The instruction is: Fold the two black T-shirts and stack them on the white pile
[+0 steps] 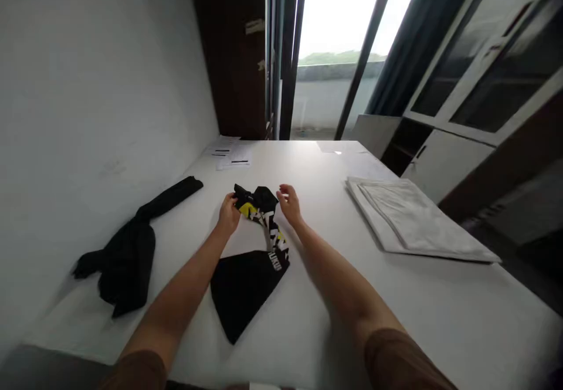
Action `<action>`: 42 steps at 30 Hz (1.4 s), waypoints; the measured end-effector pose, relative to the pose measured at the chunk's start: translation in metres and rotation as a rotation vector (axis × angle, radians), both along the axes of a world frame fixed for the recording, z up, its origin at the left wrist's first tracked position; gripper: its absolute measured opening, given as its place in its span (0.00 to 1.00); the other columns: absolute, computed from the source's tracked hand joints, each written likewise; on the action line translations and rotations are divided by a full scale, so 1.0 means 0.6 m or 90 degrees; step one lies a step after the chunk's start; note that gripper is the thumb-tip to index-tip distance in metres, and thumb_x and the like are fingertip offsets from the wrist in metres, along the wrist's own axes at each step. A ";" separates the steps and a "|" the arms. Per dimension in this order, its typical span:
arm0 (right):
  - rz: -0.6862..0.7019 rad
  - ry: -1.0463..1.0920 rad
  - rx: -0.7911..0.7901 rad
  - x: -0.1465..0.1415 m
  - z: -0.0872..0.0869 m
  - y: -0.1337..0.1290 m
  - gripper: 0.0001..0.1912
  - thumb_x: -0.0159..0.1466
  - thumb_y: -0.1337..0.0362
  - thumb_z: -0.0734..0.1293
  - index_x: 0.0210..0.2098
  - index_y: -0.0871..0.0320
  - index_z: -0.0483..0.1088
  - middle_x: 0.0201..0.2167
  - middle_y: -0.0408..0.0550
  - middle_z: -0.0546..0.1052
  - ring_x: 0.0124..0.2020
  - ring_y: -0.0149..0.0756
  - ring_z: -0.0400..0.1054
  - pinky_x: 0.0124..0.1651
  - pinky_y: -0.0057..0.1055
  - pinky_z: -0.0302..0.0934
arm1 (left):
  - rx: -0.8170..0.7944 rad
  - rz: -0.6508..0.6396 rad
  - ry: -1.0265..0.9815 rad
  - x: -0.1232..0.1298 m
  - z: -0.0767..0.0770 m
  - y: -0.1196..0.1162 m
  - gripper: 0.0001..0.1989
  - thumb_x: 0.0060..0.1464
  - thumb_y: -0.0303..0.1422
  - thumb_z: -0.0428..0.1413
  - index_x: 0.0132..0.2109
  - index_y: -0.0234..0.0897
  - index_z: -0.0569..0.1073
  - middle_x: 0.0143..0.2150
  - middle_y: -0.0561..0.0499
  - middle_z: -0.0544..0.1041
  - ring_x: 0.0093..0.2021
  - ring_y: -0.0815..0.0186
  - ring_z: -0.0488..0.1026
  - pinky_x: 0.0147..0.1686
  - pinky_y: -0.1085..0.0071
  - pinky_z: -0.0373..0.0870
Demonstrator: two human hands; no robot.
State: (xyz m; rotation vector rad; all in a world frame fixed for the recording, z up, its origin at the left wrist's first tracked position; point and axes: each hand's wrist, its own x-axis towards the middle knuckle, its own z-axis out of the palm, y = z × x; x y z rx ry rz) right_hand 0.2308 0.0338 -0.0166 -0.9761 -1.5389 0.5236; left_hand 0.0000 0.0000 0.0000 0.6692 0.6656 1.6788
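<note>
A black garment [248, 287] with a yellow, white and black print and pale lettering lies partly bunched on the white table. Its exact kind is not clear; the near part spreads flat, while the far part is raised and crumpled. My left hand [229, 214] is closed on the far left end of this cloth. Beside the far right end is my right hand [289, 204], fingers slightly bent and apart from the thumb, with no cloth visibly gripped. Whether its fingertips touch the fabric is hard to tell.
On the white table [325, 308], another black garment [127, 255] lies crumpled at the left by the wall. Paper sheets [233, 158] lie at the far left. A folded white cloth stack [409, 211] sits at right. Beyond are a sliding glass door and cabinets [453, 161].
</note>
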 end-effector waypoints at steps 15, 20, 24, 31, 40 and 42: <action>0.021 -0.071 0.012 -0.021 0.014 -0.006 0.07 0.62 0.61 0.61 0.34 0.54 0.70 0.38 0.48 0.69 0.43 0.41 0.65 0.51 0.37 0.63 | 0.045 -0.037 0.115 -0.009 0.030 -0.015 0.17 0.44 0.31 0.66 0.39 0.41 0.67 0.38 0.55 0.76 0.41 0.65 0.75 0.46 0.66 0.70; 0.004 0.177 -0.072 -0.004 0.031 0.010 0.10 0.61 0.58 0.57 0.35 0.54 0.66 0.37 0.45 0.72 0.42 0.39 0.65 0.50 0.34 0.62 | 0.049 0.011 0.235 -0.038 0.021 -0.003 0.19 0.41 0.30 0.64 0.41 0.42 0.67 0.38 0.56 0.76 0.38 0.66 0.75 0.42 0.69 0.69; 0.018 0.277 -0.098 0.018 0.037 0.018 0.07 0.61 0.58 0.58 0.29 0.52 0.56 0.27 0.39 0.61 0.32 0.34 0.59 0.40 0.30 0.60 | 0.044 0.009 0.393 -0.045 0.012 0.000 0.21 0.43 0.30 0.63 0.48 0.41 0.72 0.41 0.53 0.77 0.39 0.64 0.75 0.41 0.68 0.69; -0.203 0.221 -0.138 0.064 0.027 0.027 0.08 0.64 0.58 0.55 0.29 0.51 0.53 0.25 0.38 0.56 0.29 0.35 0.54 0.32 0.30 0.52 | 0.053 -0.037 0.646 -0.046 0.008 -0.005 0.08 0.45 0.35 0.65 0.32 0.37 0.76 0.32 0.52 0.74 0.38 0.60 0.72 0.40 0.65 0.69; -0.306 -0.013 -0.003 0.099 0.082 0.000 0.08 0.67 0.60 0.56 0.31 0.52 0.58 0.23 0.38 0.62 0.27 0.35 0.57 0.34 0.32 0.50 | 0.106 -0.105 0.610 -0.068 0.071 -0.028 0.16 0.55 0.46 0.61 0.34 0.37 0.74 0.32 0.52 0.75 0.35 0.64 0.72 0.39 0.68 0.69; -0.318 -0.054 0.031 0.105 0.106 -0.006 0.08 0.68 0.60 0.57 0.32 0.52 0.60 0.23 0.38 0.62 0.26 0.35 0.57 0.33 0.32 0.49 | 0.100 -0.147 0.587 -0.078 0.099 -0.038 0.17 0.55 0.46 0.62 0.33 0.37 0.72 0.29 0.54 0.73 0.30 0.67 0.70 0.33 0.71 0.67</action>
